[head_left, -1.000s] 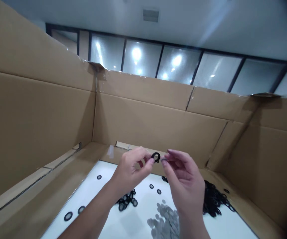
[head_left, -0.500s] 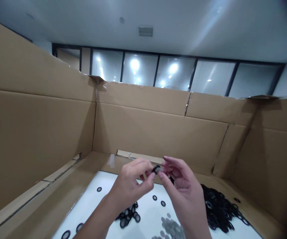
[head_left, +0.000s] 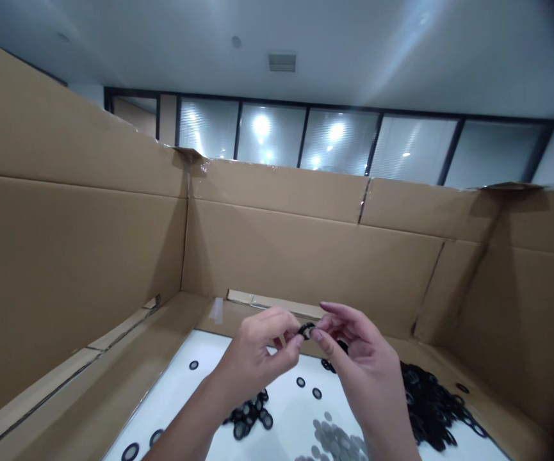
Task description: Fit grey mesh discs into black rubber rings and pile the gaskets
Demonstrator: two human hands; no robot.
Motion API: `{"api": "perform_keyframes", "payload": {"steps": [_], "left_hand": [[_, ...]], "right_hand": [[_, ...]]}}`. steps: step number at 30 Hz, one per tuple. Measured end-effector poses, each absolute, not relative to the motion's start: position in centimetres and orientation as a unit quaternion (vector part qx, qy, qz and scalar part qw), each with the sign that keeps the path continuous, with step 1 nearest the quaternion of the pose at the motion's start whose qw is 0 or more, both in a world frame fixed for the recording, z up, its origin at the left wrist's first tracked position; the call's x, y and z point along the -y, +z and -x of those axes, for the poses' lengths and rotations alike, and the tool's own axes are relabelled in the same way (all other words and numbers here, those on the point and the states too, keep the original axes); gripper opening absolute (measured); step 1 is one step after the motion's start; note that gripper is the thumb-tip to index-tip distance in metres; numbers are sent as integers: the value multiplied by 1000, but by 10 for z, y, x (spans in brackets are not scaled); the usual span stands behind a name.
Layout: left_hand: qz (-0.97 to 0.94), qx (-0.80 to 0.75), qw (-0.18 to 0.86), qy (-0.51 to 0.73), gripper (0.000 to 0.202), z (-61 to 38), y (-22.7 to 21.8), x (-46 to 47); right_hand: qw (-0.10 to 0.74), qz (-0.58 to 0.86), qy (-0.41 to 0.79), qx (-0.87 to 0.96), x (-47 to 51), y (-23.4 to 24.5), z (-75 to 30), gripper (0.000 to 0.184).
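Between my two hands, above the white board, is a small black ring with a grey disc in its opening. The thumb and fingers of my left hand pinch its left edge. From the other side, my right hand presses thumb and finger on the disc and the ring's right edge. Below my left wrist lies a heap of black rings with grey centres. Loose grey discs are gathered under my right hand, partly covered by it.
A large pile of black rings spreads at the right, some over the board's edge. Single rings with grey centres lie scattered on the left and middle. Tall cardboard walls stand at the left, back and right.
The ring has turned between my fingers and now lies flatter. My right hand has shifted slightly to the right. The view has moved a little.
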State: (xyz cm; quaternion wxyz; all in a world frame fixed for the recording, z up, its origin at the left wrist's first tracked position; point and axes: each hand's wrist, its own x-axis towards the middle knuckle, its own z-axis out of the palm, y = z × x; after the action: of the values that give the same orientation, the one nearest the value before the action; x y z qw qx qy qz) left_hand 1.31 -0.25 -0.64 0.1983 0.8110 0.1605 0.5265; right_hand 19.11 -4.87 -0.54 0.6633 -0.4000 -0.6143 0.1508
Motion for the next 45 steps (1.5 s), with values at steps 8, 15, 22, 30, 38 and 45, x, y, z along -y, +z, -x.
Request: {"api": "perform_keyframes", "payload": {"steps": [8,15,22,30,38,45], "left_hand": [[-799,-164,233,530,13,-15,2,7],[-789,-160,237,544,13,-16,2,10],[-795,-149,223,544,12,-17,-3,11],[-793,-144,249,538,12,-15,0,11],[-748,-177,416,486,13,-10,2,12],[-692,-173,520,470,23,-10,1,7]], "right_hand": [[673,381,191,605,54,-2,-189,35],[677,399,159,597,58,-2,-185,34],[664,431,123,599,58,-4,-185,33],[634,413,165,632,57,-2,-185,26],[635,395,234,621,54,-3,-182,29],[638,388,249,617,50,-8,-182,30]]}}
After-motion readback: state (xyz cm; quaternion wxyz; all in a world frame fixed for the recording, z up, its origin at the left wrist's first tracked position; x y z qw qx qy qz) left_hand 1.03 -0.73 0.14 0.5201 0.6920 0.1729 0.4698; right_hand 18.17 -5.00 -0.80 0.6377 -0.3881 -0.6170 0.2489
